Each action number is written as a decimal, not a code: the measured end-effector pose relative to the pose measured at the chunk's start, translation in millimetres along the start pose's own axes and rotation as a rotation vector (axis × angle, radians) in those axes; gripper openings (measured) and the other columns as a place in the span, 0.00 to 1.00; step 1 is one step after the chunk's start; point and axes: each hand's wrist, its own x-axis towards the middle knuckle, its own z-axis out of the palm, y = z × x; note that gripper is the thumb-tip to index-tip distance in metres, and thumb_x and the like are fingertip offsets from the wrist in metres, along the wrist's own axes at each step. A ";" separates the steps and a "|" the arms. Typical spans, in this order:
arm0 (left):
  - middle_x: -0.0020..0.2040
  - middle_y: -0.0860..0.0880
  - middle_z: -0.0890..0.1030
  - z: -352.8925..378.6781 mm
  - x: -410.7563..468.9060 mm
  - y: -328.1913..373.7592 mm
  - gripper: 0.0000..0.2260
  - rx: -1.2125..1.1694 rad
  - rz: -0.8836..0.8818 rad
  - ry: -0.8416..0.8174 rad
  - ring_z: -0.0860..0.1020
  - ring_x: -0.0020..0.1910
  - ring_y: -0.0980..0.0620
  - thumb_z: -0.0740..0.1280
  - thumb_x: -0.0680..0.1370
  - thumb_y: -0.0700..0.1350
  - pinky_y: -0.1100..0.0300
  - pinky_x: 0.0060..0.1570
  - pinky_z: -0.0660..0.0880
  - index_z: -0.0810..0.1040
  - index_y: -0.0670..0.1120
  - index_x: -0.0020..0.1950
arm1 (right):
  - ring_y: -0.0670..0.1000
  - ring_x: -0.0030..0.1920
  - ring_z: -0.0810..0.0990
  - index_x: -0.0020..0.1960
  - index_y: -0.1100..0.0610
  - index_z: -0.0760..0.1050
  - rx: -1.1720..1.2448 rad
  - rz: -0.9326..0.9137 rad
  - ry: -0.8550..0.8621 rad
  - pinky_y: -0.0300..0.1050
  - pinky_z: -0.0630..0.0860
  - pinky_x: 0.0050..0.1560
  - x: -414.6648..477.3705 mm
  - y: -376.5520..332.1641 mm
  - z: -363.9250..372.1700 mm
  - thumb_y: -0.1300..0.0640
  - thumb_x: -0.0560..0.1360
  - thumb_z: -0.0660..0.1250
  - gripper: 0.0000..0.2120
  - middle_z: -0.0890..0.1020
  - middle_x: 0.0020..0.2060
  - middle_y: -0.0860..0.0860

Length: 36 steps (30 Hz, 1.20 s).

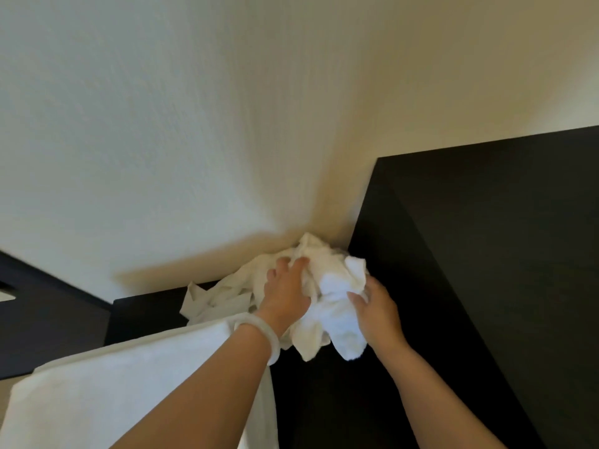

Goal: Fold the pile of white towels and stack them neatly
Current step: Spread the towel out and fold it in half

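Dark table in a corner of a cream, finely textured wall. At near left lies a smooth white cloth, flat and broad, its straight far edge running left to right. A pale, glossy bracelet circles the left wrist. The left hand lies palm down on the pile of towels, fingers curled into the folds at its top. The pile is soft, white and crumpled, without regular outline; it sits at the far edge of the table against the wall, long axis left to right. Its right part, a bunched towel, hangs toward the near side in rounded lobes. The right hand grips this bunch from the right, thumb on the fabric. A flat dark panel stands at right.
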 end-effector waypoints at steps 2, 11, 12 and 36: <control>0.73 0.47 0.60 2.6 -6.9 -1.2 0.28 -0.095 -0.061 -0.050 0.63 0.68 0.41 0.68 0.76 0.45 0.50 0.67 0.66 0.64 0.53 0.75 | 0.55 0.64 0.76 0.72 0.53 0.70 -0.013 0.060 -0.048 0.52 0.75 0.64 -2.4 9.4 -1.1 0.53 0.80 0.67 0.22 0.75 0.66 0.54; 0.68 0.51 0.73 -10.6 -45.5 38.6 0.22 -0.374 0.063 -0.102 0.70 0.63 0.55 0.68 0.79 0.43 0.69 0.55 0.64 0.70 0.50 0.72 | 0.50 0.48 0.82 0.60 0.56 0.76 0.245 0.174 0.017 0.40 0.76 0.39 -21.5 -21.7 -14.6 0.44 0.80 0.64 0.17 0.82 0.50 0.54; 0.67 0.51 0.74 -14.5 -48.2 41.9 0.20 -0.405 0.065 -0.100 0.71 0.61 0.55 0.68 0.80 0.43 0.68 0.54 0.65 0.72 0.51 0.71 | 0.50 0.47 0.82 0.60 0.56 0.76 0.275 0.188 0.018 0.41 0.76 0.40 -25.0 -31.6 -19.1 0.45 0.81 0.63 0.16 0.82 0.49 0.53; 0.52 0.48 0.81 -158.0 -119.6 277.5 0.12 -0.504 0.356 0.147 0.78 0.50 0.51 0.67 0.80 0.50 0.59 0.50 0.74 0.79 0.46 0.59 | 0.59 0.56 0.81 0.68 0.60 0.70 0.763 -0.169 0.318 0.55 0.83 0.48 -95.8 -209.0 -421.9 0.57 0.83 0.61 0.15 0.78 0.59 0.59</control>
